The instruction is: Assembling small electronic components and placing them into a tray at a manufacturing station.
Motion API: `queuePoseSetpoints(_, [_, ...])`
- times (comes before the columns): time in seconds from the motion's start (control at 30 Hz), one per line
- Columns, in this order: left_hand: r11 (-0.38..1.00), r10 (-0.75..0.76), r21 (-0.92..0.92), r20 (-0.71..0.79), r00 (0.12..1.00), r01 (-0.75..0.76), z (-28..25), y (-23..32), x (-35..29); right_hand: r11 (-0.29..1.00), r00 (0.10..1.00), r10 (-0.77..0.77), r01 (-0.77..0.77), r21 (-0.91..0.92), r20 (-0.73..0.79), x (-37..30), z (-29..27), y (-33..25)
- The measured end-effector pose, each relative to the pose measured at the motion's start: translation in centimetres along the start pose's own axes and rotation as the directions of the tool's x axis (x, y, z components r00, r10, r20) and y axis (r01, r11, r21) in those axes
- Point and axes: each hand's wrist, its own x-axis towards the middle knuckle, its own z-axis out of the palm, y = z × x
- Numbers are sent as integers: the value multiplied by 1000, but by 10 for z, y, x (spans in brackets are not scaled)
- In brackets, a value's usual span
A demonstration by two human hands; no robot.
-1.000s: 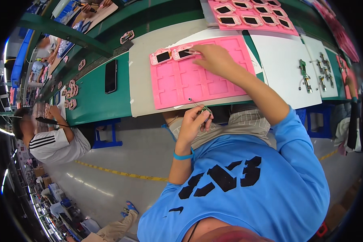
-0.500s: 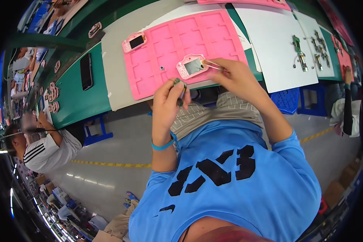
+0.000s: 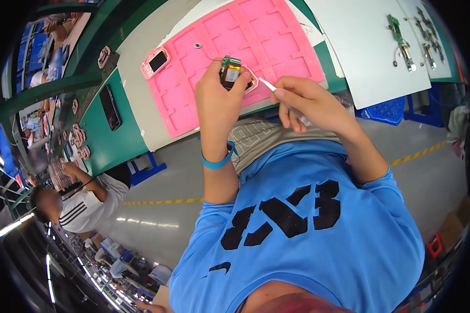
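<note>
My left hand (image 3: 219, 96) is closed round a green circuit board (image 3: 225, 65) with a silver and yellow part on it, and holds it over a pink handheld-device case (image 3: 254, 82). The board and my fingers hide most of that case. A thin wire trails from the board to a small round component (image 3: 197, 46) above the pink tray (image 3: 177, 99). My right hand (image 3: 308, 101) grips metal tweezers (image 3: 267, 84), their tips pointing left at the case's right edge. Toward the tray's left edge sits another pink case with a dark screen (image 3: 155, 62).
On white sheets (image 3: 360, 57) at the right lie several circuit boards with wires (image 3: 399, 41). A black phone (image 3: 109, 107) rests on the green mat (image 3: 125, 125) at left. A co-worker in a white shirt (image 3: 83, 211) sits farther left. A blue stool (image 3: 384, 110) stands under the right edge.
My left hand has raised and turned the circuit board, bringing it right over the case. The tweezers have drawn back from the screen's right edge. The view has shifted a little.
</note>
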Motion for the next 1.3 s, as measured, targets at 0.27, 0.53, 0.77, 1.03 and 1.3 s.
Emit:
queuePoseSetpoints(0.27, [969,-91,-228,14,996,92,-5,-4,-1,992,993,102,-107,74,67,21,9,-1])
queuePoseSetpoints(0.53, [948,-125,-289,36,992,130,-8,-3,-2,993,992,107,-109,36,65,19,14,-3])
queuePoseSetpoints(0.77, [951,-74,-300,33,997,80,-6,-7,-3,996,999,54,-55,74,3,24,21,3])
queuePoseSetpoints(1.03, [922,-127,-349,141,982,170,-28,2,-14,987,1000,-14,11,161,19,24,20,10])
queuePoseSetpoints(1.3, [857,-227,-380,331,916,349,-43,-10,-23,967,966,-227,210,-143,-121,20,30,27])
